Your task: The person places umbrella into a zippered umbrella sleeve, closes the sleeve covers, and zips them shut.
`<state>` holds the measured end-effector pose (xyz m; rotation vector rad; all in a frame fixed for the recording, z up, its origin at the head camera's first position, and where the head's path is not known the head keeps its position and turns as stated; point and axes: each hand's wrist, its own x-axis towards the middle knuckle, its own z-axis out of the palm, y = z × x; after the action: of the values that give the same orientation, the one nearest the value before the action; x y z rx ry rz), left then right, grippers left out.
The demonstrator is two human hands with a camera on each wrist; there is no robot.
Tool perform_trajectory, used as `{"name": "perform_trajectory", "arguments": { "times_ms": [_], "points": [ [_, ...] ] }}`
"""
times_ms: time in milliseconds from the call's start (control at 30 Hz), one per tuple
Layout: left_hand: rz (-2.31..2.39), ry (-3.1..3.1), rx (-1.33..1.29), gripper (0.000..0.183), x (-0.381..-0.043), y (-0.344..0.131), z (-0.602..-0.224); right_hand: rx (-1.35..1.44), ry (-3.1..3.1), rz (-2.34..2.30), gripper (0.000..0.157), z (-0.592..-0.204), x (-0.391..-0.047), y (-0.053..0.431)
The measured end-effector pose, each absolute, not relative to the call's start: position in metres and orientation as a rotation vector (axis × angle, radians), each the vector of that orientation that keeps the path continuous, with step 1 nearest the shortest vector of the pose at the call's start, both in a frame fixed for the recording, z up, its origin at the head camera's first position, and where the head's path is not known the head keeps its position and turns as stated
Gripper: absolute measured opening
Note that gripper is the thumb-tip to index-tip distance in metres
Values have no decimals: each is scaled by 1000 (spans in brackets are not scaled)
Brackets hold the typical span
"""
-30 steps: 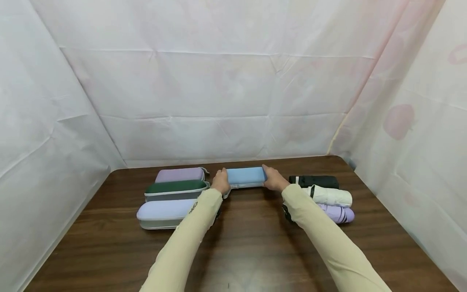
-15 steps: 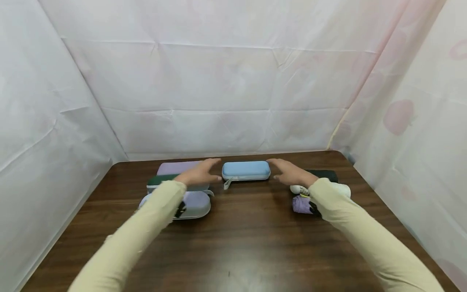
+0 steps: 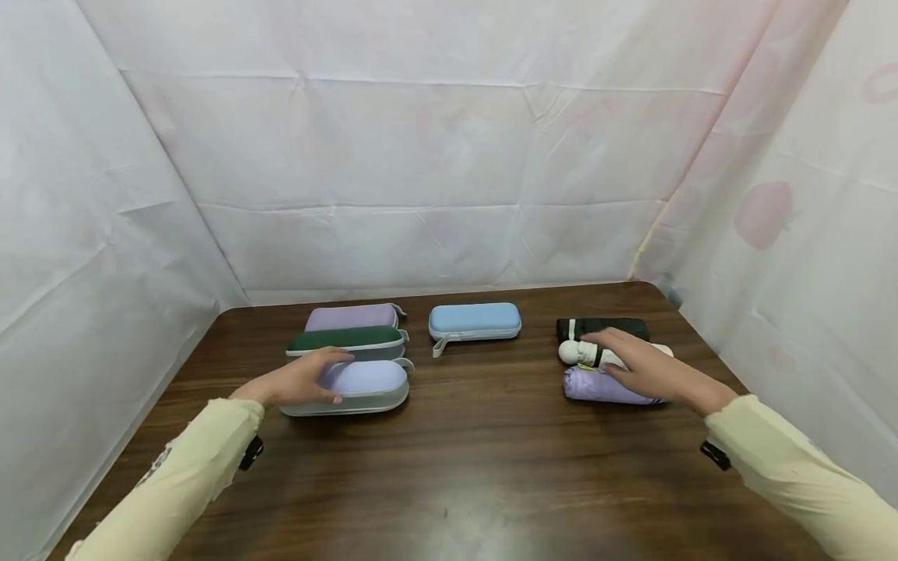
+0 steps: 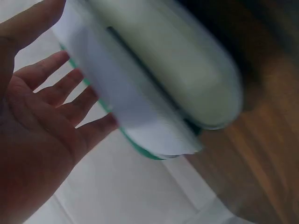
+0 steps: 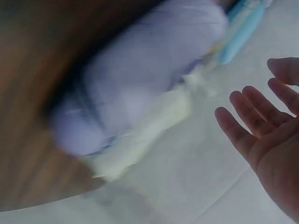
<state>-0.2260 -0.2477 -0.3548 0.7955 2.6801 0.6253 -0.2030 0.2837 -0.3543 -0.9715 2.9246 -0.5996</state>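
My left hand is spread at the left end of a lavender zip case, fingers relaxed. In the left wrist view its fingertips overlap the case's top. Behind that case lie a dark green case and a purple case. My right hand hovers with loose fingers over a lavender folded umbrella and a white folded umbrella. A black folded umbrella lies behind them. Between the two groups, at the back, a light blue zip case rests with its strap toward me.
The brown wooden table has a rounded far right corner. Pale plastic sheeting hangs behind it and along both sides.
Both hands let go of the light blue case and drew apart toward me, the left to the lavender case and the right over the umbrellas. The blue case stays at the back.
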Motion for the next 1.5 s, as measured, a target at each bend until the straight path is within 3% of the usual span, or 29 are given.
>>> {"name": "perform_trajectory", "arguments": {
  "times_ms": [167, 433, 1500],
  "points": [
    [610, 2749, 808, 64, -224, -254, -364, -1078, 2996, -562, 47, -386, -200, 315],
    [512, 2785, 804, 68, -225, -256, -369, -1223, 3125, -337, 64, -424, -207, 328],
    [636, 2691, 890, 61, -229, -237, -357, -1194, 3192, -294, 67, -433, -206, 330]
  ]
}}
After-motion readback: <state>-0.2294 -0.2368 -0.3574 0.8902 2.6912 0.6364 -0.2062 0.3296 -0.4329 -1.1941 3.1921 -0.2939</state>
